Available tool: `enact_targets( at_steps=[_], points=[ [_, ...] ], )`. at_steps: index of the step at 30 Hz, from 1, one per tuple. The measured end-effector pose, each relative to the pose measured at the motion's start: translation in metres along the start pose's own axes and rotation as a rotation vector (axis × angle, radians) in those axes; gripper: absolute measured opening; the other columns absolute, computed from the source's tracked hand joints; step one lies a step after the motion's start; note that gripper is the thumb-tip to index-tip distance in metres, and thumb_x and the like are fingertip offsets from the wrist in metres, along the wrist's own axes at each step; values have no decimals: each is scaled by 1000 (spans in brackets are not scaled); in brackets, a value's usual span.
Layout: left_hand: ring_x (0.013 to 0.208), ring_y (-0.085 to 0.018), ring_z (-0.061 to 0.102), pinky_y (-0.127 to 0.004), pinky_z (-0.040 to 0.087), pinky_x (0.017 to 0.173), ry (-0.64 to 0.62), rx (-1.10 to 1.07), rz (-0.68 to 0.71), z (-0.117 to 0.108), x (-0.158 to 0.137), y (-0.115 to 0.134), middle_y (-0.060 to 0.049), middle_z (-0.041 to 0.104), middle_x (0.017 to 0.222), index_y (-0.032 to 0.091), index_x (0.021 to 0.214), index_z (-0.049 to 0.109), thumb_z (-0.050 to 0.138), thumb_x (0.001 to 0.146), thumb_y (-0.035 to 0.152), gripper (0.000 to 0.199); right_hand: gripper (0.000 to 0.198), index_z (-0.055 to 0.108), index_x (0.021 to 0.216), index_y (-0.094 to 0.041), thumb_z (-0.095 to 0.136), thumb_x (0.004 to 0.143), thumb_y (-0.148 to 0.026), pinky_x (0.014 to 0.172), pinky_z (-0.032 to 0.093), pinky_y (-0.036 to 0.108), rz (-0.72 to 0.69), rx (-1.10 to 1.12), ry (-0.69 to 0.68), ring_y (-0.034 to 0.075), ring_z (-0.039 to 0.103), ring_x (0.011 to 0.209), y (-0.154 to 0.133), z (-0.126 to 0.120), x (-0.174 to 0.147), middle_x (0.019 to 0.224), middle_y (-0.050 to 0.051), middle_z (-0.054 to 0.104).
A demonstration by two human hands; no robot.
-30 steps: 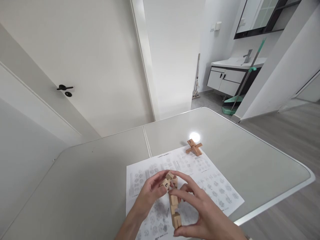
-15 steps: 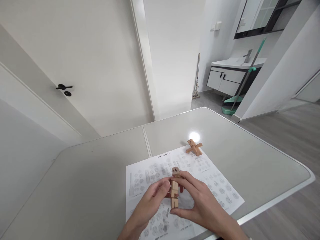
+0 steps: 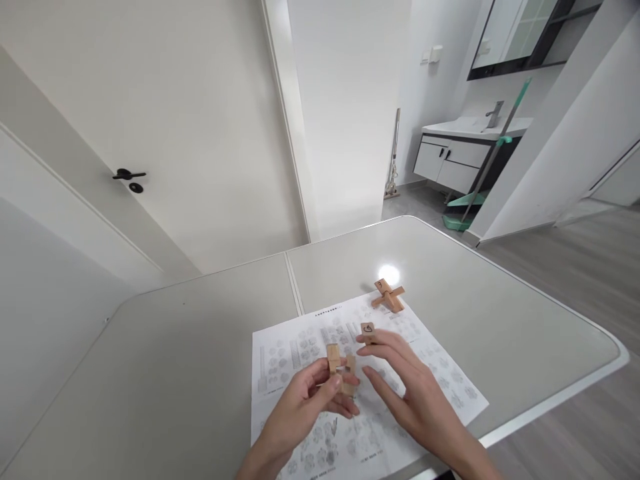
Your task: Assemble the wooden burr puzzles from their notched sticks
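My left hand (image 3: pixel 311 399) is closed on notched wooden puzzle pieces (image 3: pixel 333 355), its fingers partly hiding them. To its right, my right hand (image 3: pixel 403 380) keeps a small wooden block marked with a letter (image 3: pixel 368 330) pinched at its upper fingertips, while the thumb stands apart below. A gap separates this block from the pieces in the left hand. Both hands are over a printed instruction sheet (image 3: pixel 270 347). Farther back, a cross-shaped wooden puzzle (image 3: pixel 389 296) rests at the sheet's far right edge.
The pale table (image 3: pixel 165 373) has a white seam (image 3: pixel 294 283) and a raised light rim (image 3: pixel 550 409). Beyond it are a closed door (image 3: pixel 200 120), a mop (image 3: pixel 394 153), a sink cabinet (image 3: pixel 450 157) and a green broom with dustpan (image 3: pixel 463 220).
The hands have drawn apart. My right hand has moved the lettered block up and right, away from the other pieces. These now sit in my left hand, turned differently.
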State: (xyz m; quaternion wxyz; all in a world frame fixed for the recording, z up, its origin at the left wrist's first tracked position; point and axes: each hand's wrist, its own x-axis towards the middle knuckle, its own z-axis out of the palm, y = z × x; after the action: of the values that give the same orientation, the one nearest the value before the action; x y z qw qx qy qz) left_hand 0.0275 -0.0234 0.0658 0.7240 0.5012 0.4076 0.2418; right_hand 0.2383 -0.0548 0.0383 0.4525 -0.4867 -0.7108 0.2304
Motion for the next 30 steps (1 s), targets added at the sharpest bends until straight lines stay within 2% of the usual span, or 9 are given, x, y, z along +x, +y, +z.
enact_targets(
  at_steps=[4,6,9,12,16,20,24,28,30],
  points=[
    [91,-26,74,-46,58,91,18,-19,6,4,0,1,-14,69,120,19,135,59,65,93,53,54,21,59,115,-28,40,106,-24,90,59,36,41,156,-93,23,67,109,-6,7,-3,120,8,67],
    [89,-26,75,-47,59,90,63,-22,13,5,1,-1,-14,70,118,21,140,52,66,92,53,60,19,54,122,-29,44,105,-27,86,60,34,110,186,-139,22,70,101,-10,8,-5,116,7,69],
    [87,-26,76,-46,60,88,102,-19,25,4,1,-5,-13,69,120,23,146,43,66,92,52,65,30,45,133,-30,49,104,-30,86,61,36,196,212,-197,23,70,103,-14,5,-6,118,7,69],
    [83,-25,76,-45,61,82,111,-21,22,3,0,-8,-14,69,121,24,152,34,64,94,51,71,26,51,130,-31,49,104,-32,88,60,36,204,244,-235,23,69,103,-16,0,-2,116,6,69],
    [77,-24,77,-43,61,76,72,-22,35,4,0,-8,-15,68,121,27,154,27,62,95,52,73,22,64,120,-31,53,102,-30,90,58,33,142,297,-213,21,67,103,-17,-7,5,120,5,66],
    [76,-24,78,-43,62,74,26,-1,49,5,-1,-6,-15,67,121,33,157,19,60,96,52,76,21,69,116,-32,55,101,-29,84,58,31,127,296,-212,20,67,98,-13,-8,7,116,4,65],
    [81,-25,78,-45,61,78,-2,32,40,7,-2,-7,-13,67,120,34,157,20,58,98,51,72,21,65,120,-30,56,101,-28,85,58,33,158,334,-205,19,69,91,-8,-8,6,104,3,68],
    [80,-23,76,-44,60,80,-11,47,70,10,-5,-8,-13,65,125,33,153,27,57,99,49,64,14,65,111,-26,58,101,-31,85,58,33,229,372,-161,19,70,88,-6,-6,5,101,3,70],
    [81,-22,75,-44,58,84,-11,71,76,11,-6,-7,-11,69,116,32,153,28,58,99,47,63,15,66,111,-25,59,100,-34,84,57,33,258,380,-148,19,70,87,-6,-4,5,99,3,70]
  ],
)
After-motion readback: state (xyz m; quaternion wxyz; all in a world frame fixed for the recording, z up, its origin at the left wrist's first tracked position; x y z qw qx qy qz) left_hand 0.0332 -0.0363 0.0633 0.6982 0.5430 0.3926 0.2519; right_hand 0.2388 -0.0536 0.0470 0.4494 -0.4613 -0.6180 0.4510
